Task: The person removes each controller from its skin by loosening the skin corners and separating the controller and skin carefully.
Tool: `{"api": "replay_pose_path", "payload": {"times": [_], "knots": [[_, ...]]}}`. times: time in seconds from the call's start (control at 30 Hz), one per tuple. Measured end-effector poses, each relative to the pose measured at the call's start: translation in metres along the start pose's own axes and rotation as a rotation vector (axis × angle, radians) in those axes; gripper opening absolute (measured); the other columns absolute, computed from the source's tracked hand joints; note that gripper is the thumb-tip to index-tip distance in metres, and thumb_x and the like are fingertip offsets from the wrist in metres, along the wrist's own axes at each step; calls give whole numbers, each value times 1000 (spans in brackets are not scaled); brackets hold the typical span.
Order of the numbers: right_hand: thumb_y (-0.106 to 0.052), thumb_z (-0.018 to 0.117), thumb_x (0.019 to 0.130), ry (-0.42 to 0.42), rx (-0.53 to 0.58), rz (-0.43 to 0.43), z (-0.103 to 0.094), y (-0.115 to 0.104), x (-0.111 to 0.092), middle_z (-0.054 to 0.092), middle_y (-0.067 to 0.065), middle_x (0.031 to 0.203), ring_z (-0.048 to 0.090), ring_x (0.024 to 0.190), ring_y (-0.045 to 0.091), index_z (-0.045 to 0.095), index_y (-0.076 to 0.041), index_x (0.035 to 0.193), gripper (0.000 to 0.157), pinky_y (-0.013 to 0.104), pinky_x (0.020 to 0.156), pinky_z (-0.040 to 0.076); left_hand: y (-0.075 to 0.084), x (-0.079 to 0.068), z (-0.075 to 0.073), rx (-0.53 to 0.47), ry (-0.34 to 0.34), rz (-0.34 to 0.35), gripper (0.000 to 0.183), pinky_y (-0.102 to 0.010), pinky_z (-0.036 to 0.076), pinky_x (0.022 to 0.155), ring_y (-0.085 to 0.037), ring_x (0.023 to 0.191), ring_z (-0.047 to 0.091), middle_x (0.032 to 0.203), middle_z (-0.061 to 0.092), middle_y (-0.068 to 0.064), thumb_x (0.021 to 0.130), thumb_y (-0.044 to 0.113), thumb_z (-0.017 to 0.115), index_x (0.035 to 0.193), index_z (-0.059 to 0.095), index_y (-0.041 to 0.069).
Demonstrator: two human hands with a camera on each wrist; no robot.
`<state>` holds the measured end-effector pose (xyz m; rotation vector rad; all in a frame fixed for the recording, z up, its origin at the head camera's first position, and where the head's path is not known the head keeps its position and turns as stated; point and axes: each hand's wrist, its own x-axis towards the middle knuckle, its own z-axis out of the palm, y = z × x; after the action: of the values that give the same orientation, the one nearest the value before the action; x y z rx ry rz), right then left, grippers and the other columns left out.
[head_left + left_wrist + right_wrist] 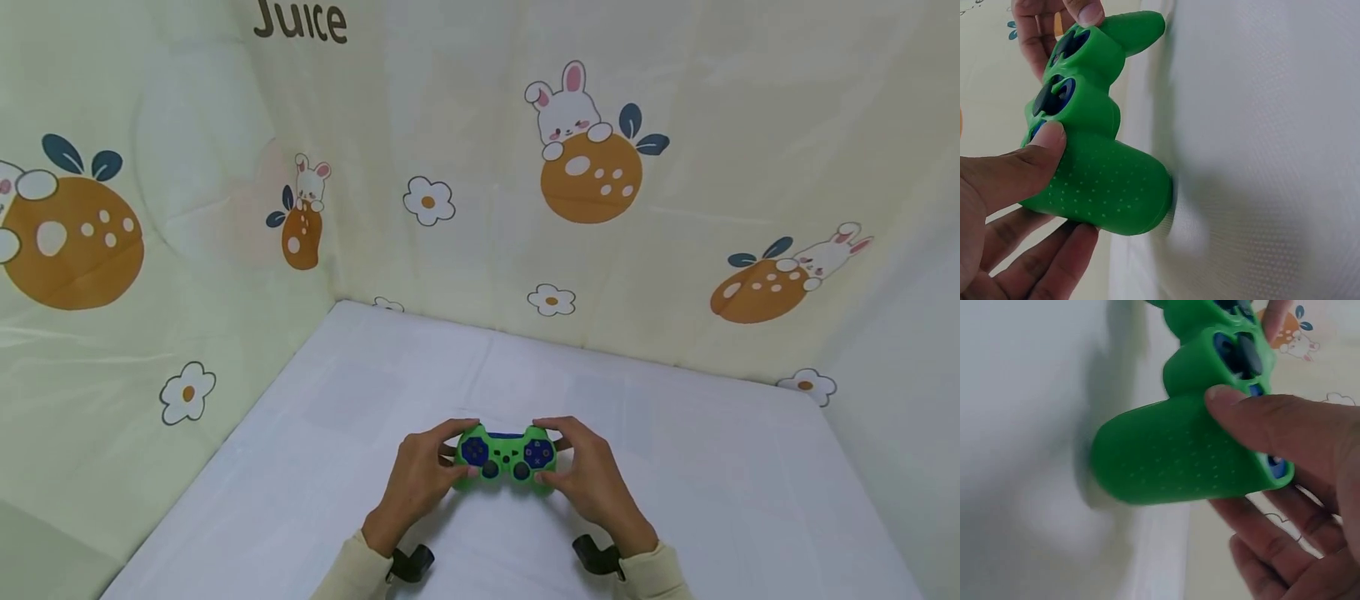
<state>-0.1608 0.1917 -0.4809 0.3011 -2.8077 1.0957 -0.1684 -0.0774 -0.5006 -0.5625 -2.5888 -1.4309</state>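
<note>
A green game controller (pixel 506 446) with dark blue button areas and two black thumbsticks is held between both hands, face toward the head camera. My left hand (pixel 425 475) pinches its left end, thumb on the front and fingers at the top and behind. On the right end, my right hand (pixel 588 471) grips the same way. In the left wrist view the dotted grip of the controller (pixel 1104 187) points down, its tip right at the white surface. The right wrist view shows the other grip (pixel 1172 456), thumb pressed beside a thumbstick.
A white-covered table (pixel 712 467) lies under the hands. Behind and to the left hangs a cream curtain (pixel 465 258) printed with rabbits, oranges and flowers. A black wrist device (pixel 412 563) sits on the left wrist, another black device (pixel 596 555) on the right.
</note>
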Motion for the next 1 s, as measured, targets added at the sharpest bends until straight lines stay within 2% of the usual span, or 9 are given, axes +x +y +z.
{"api": "replay_pose_path", "payload": {"times": [0.13, 0.3, 0.47, 0.6, 0.8, 1.0], "knots": [[-6, 99, 69, 10, 2, -14, 1, 1, -2, 68, -5, 138, 70, 108, 18, 66, -26, 137, 78, 52, 98, 56, 1, 0, 0, 0, 10, -2, 68, -24, 62, 76, -21, 90, 81, 135, 75, -5, 78, 9, 94, 140, 69, 24], [-10, 98, 74, -49, 45, -2, -1, 5, -1, 67, -7, 140, 69, 112, 18, 63, -30, 140, 78, 56, 100, 54, 0, -1, -2, -5, 6, -2, 67, -23, 62, 77, -19, 93, 80, 136, 74, -4, 80, 10, 93, 140, 68, 24], [-19, 92, 85, -137, 119, 21, -6, 8, 1, 68, -8, 141, 68, 114, 18, 61, -30, 142, 66, 59, 102, 52, 1, 1, -6, -10, -17, -5, 63, -21, 61, 78, -18, 94, 79, 138, 73, -2, 85, 13, 90, 142, 66, 22], [-25, 83, 94, -187, 126, 33, -10, 9, 3, 69, -3, 141, 69, 115, 19, 59, -34, 144, 56, 60, 103, 52, 0, 3, -9, 7, -60, 0, 59, -24, 62, 80, -19, 95, 79, 135, 74, -7, 90, 17, 86, 145, 65, 21], [-24, 75, 101, -236, 132, 24, -12, 11, 7, 67, -4, 144, 69, 119, 22, 59, -32, 151, 53, 61, 106, 52, -1, 5, -11, 49, -102, -25, 54, -32, 64, 80, -21, 94, 79, 127, 78, -10, 96, 23, 81, 147, 64, 22], [-19, 71, 103, -262, 161, 14, -12, 11, 11, 70, -5, 138, 69, 117, 21, 63, -27, 147, 45, 60, 106, 52, 0, 7, -11, 39, -116, -61, 47, -32, 63, 82, -16, 94, 78, 121, 80, -5, 98, 24, 79, 143, 67, 26]]}}
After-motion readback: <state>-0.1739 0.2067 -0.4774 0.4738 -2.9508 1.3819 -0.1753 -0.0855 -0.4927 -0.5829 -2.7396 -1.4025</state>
